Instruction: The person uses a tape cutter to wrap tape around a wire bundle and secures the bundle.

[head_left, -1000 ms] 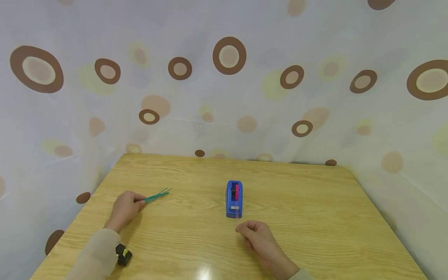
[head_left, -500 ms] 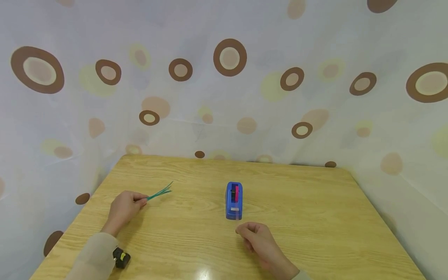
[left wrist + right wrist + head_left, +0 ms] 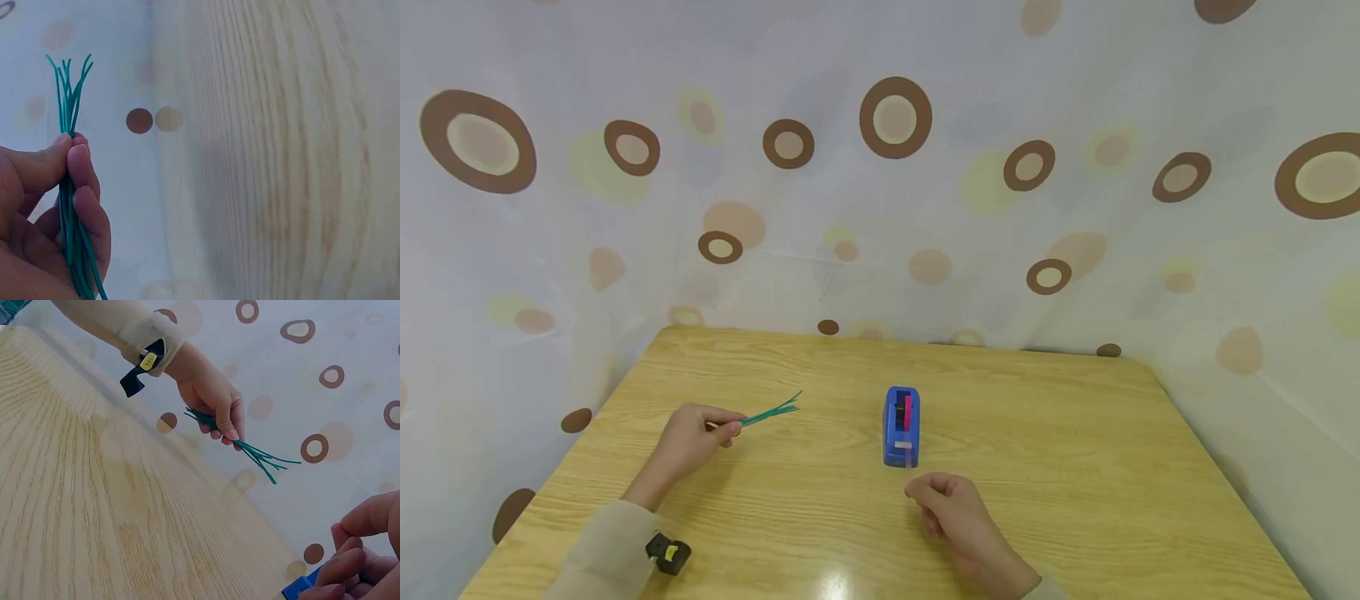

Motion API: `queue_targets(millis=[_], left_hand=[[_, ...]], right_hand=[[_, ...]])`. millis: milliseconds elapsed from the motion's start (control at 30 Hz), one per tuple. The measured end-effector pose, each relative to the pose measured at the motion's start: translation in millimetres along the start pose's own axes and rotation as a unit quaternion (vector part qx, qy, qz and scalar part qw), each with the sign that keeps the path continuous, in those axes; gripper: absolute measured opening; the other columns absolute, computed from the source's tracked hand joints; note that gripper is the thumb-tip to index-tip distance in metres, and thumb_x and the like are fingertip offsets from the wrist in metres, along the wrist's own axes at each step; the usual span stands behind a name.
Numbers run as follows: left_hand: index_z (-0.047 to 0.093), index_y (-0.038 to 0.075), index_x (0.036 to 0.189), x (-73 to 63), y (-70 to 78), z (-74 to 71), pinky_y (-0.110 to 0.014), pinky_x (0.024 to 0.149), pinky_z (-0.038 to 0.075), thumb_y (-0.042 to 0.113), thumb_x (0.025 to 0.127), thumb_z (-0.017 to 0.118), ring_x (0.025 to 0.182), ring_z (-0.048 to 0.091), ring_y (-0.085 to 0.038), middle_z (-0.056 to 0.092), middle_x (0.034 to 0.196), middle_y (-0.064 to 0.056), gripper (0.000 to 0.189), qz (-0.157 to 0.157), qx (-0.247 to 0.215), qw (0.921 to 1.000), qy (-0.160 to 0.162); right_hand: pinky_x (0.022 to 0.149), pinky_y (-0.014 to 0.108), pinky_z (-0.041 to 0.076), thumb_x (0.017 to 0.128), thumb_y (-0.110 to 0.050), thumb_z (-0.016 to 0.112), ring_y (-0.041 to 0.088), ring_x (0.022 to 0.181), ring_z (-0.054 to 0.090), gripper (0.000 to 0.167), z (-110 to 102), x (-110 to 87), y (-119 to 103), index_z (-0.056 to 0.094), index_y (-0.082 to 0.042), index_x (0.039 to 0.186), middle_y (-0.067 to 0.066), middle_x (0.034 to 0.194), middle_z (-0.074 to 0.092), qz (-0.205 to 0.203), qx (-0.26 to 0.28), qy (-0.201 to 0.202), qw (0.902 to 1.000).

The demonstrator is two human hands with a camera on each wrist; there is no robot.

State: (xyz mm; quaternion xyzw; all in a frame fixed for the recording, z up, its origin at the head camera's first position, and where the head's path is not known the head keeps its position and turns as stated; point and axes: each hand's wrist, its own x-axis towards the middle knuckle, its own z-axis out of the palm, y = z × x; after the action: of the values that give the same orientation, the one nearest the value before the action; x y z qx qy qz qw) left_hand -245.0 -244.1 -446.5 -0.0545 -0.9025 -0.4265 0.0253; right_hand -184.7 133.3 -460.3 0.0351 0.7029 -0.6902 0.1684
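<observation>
My left hand [image 3: 696, 437] holds a bundle of thin green strands [image 3: 70, 106] between thumb and fingers, raised over the table's left half. The strands run down across the palm, and their loose ends fan out beyond the fingertips, pointing right in the head view. A blue tape dispenser [image 3: 902, 429] with a pink roll [image 3: 907, 412] stands at mid-table. A clear tape strip [image 3: 908, 457] comes off its front toward my right hand [image 3: 951, 512]. Thumb and index fingertip there pinch the strip's end, just in front of the dispenser. In the right wrist view, the fingers partly hide the dispenser.
The wood-grain table [image 3: 1060, 433] extends to a pale curtain [image 3: 820, 200] with brown and cream circles at the back and sides. A black wrist device [image 3: 668, 553] with a yellow mark sits at my left sleeve [image 3: 606, 550].
My left hand has moved right with the green strands, toward the dispenser. The right hand and the dispenser have stayed nearly still.
</observation>
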Motion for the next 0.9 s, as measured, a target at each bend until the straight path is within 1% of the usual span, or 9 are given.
queue_targets(millis=[133, 267, 433, 600, 700, 900], left_hand=[[0.077, 0.002, 0.105, 1.4, 6.7, 5.2, -0.029, 0.056, 0.044, 0.01, 0.095, 0.066, 0.072, 0.062, -0.022, 0.07, 0.083, -0.011, 0.017, -0.001, -0.02, 0.9996, -0.02], [0.077, 0.001, 0.102, 1.5, 12.2, 12.0, -0.031, 0.06, 0.049, 0.009, 0.093, 0.068, 0.073, 0.064, -0.019, 0.071, 0.084, -0.01, 0.015, 0.007, -0.028, 0.999, -0.033], [0.078, 0.003, 0.098, 1.0, 16.8, 22.1, -0.032, 0.062, 0.051, 0.009, 0.091, 0.071, 0.072, 0.065, -0.018, 0.073, 0.083, -0.009, 0.012, 0.007, -0.039, 0.9983, -0.043], [0.079, 0.006, 0.095, 0.9, 20.0, 30.8, -0.035, 0.065, 0.052, 0.008, 0.09, 0.072, 0.07, 0.065, -0.017, 0.072, 0.08, -0.007, 0.009, 0.003, -0.039, 0.9982, -0.046], [0.079, 0.006, 0.094, 0.9, 21.8, 34.7, -0.033, 0.066, 0.052, 0.007, 0.089, 0.072, 0.07, 0.066, -0.016, 0.073, 0.08, -0.006, 0.008, 0.001, -0.04, 0.998, -0.05], [0.079, 0.005, 0.091, 1.3, 21.1, 41.7, -0.031, 0.063, 0.052, 0.007, 0.087, 0.075, 0.068, 0.065, -0.016, 0.072, 0.078, -0.005, 0.006, 0.011, -0.058, 0.9961, -0.065]], right_hand=[[0.05, 0.021, 0.033, 0.096, -0.019, 0.063, 0.008, 0.055, 0.039, 0.028, -0.3, 0.6, -0.7, 0.066, 0.008, 0.101, -0.004, 0.064, 0.046, 0.002, 0.0, 0.001, 1.0], [0.05, 0.022, 0.033, 0.096, -0.019, 0.063, 0.009, 0.055, 0.039, 0.027, -0.4, 0.6, -1.0, 0.067, 0.007, 0.101, -0.004, 0.065, 0.045, -0.004, 0.003, 0.003, 1.0], [0.049, 0.021, 0.033, 0.096, -0.018, 0.064, 0.009, 0.054, 0.039, 0.023, -0.3, 1.0, 0.6, 0.068, 0.005, 0.097, -0.004, 0.065, 0.046, -0.01, 0.006, 0.01, 0.9999], [0.049, 0.021, 0.033, 0.096, -0.017, 0.063, 0.009, 0.054, 0.039, 0.022, 0.2, 1.9, 1.4, 0.069, 0.004, 0.096, -0.004, 0.065, 0.047, -0.005, 0.006, 0.018, 0.9998], [0.049, 0.021, 0.033, 0.095, -0.017, 0.064, 0.009, 0.054, 0.039, 0.021, 0.3, 1.0, 1.1, 0.069, 0.004, 0.096, -0.004, 0.064, 0.047, -0.003, 0.007, 0.02, 0.9998], [0.049, 0.021, 0.033, 0.095, -0.017, 0.064, 0.009, 0.054, 0.039, 0.021, 0.6, -0.1, 0.9, 0.07, 0.003, 0.096, -0.004, 0.063, 0.047, -0.001, 0.006, 0.023, 0.9997]])
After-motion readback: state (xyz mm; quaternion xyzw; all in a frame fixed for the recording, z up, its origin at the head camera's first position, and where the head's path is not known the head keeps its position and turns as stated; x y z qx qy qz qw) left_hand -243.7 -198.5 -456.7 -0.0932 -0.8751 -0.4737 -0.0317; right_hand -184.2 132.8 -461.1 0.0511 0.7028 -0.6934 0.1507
